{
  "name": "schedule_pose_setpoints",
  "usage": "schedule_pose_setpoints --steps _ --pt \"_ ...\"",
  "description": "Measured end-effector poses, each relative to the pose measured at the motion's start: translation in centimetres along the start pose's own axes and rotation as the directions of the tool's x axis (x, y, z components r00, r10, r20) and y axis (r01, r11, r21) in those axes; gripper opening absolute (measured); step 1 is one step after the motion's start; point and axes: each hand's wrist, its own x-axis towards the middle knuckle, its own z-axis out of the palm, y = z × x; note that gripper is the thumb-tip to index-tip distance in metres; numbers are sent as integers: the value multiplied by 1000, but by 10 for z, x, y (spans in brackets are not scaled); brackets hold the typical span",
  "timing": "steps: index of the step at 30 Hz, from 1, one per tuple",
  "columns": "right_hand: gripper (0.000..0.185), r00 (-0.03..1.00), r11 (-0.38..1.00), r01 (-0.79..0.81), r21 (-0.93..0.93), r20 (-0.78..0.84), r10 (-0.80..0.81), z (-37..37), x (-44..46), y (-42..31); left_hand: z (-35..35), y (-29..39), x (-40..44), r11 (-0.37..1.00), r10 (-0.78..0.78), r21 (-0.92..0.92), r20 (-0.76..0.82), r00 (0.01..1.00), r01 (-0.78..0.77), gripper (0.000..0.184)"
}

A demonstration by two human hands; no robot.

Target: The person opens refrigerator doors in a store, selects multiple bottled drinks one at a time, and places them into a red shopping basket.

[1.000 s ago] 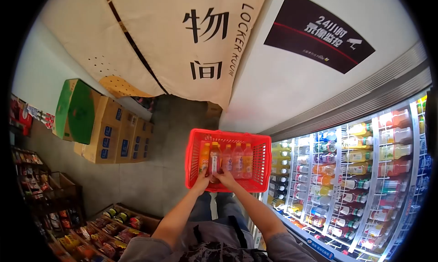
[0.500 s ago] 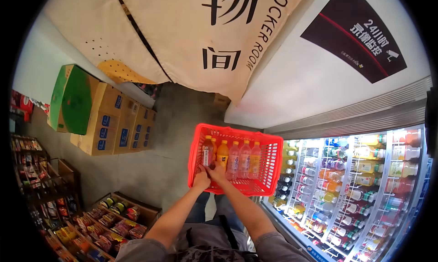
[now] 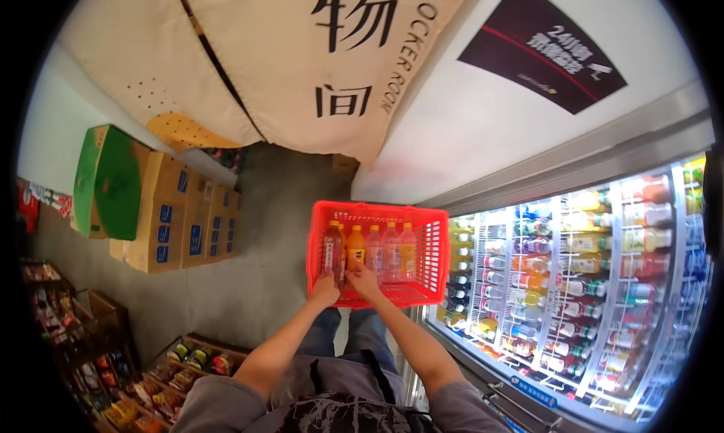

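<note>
A red plastic basket (image 3: 434, 259) holds several upright bottles in front of my body. My left hand (image 3: 325, 289) is closed at the lower end of a brown bottle with a white label (image 3: 329, 252) at the basket's left side. My right hand (image 3: 363, 280) touches the lower part of an orange bottle (image 3: 355, 246), its fingers bent; whether it grips the bottle is hard to tell. Pink bottles (image 3: 391, 252) and a yellow-orange bottle (image 3: 407, 253) stand to the right of it. Another orange-capped bottle is partly hidden behind the brown one.
A lit drinks cooler (image 3: 539, 271) stands on the right. Stacked cardboard boxes (image 3: 161, 229) and a green box (image 3: 109, 184) are at the left, snack bins (image 3: 143, 391) at the lower left. A cloth curtain (image 3: 279, 56) hangs ahead.
The brown bottle has moved to the basket's left side, with an orange bottle now right of it. Since half a second ago, my right hand has moved rightward, away from my left, to the orange bottle.
</note>
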Motion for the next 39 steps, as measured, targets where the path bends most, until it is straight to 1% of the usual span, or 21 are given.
schedule_pose_setpoints --steps 2,3,4,6,7,8,10,11,12,14,15,16,18,20,22,24,27,32,35,38,39 --pt "46 997 930 32 367 -77 -4 -18 -18 2 -6 -4 1 995 94 -34 -10 996 -94 59" --pt "43 986 947 114 301 -149 -72 -29 -27 2 -12 2 -3 994 96 -53 -37 995 -98 56" --pt "43 982 946 119 302 -178 -66 -41 -39 -4 -24 20 -11 991 125 -46 -28 992 -126 56" --pt "39 982 822 87 563 -185 23 -66 -61 -14 -44 54 -22 973 53 -225 -16 998 -55 50" --pt "37 974 884 117 452 -224 -14 -78 -70 -11 -34 53 -18 964 132 -219 -101 986 -151 46" --pt "37 965 881 126 455 -263 -2 -84 -80 -9 -25 53 -11 960 170 -209 -84 982 -184 46" --pt "37 933 715 250 654 -359 2 -94 -95 -3 -24 80 -11 899 359 -208 -158 920 -386 43" --pt "36 926 645 313 697 -376 -43 -102 -105 0 -29 103 -24 898 334 -271 -96 938 -348 39" --pt "36 905 640 341 688 -425 -26 -111 -118 -2 -35 125 -37 885 381 -262 -70 922 -386 39" --pt "35 839 674 418 609 -543 -30 -128 -148 -10 -33 160 -53 756 522 -415 -83 849 -505 34" --pt "35 805 638 479 603 -591 -45 -135 -159 -7 -10 159 -39 657 637 -401 -157 755 -638 31" --pt "35 775 637 498 588 -632 -23 -144 -175 -6 -8 176 -48 636 674 -404 -126 728 -658 31" --pt "34 759 606 499 620 -649 39 -161 -211 -4 -5 208 -75 623 681 -485 -48 730 -613 29" --pt "33 693 584 554 594 -717 72 -173 -250 2 6 235 -103 598 729 -480 -6 684 -641 28" --pt "33 658 518 594 615 -743 128 -181 -292 12 20 260 -135 553 746 -588 36 665 -590 28" --pt "34 587 508 631 586 -789 181 -183 -339 20 36 282 -175 500 804 -641 94 587 -582 29" --pt "33 444 523 700 487 -869 215 -181 -403 43 67 303 -225 429 869 -717 161 468 -550 33" --pt "30 201 612 722 323 -944 261 -181 -517 58 108 334 -312 390 918 -734 263 296 -556 34" --pt "28 54 593 766 246 -945 323 -169 -569 71 123 343 -366 380 924 -776 290 251 -503 33" --pt "26 -19 642 728 242 -928 372 -154 -609 84 158 342 -386 399 917 -800 353 185 -449 32" --pt "26 -41 648 729 222 -930 366 -154 -622 86 168 344 -392 403 913 -777 376 156 -484 32"
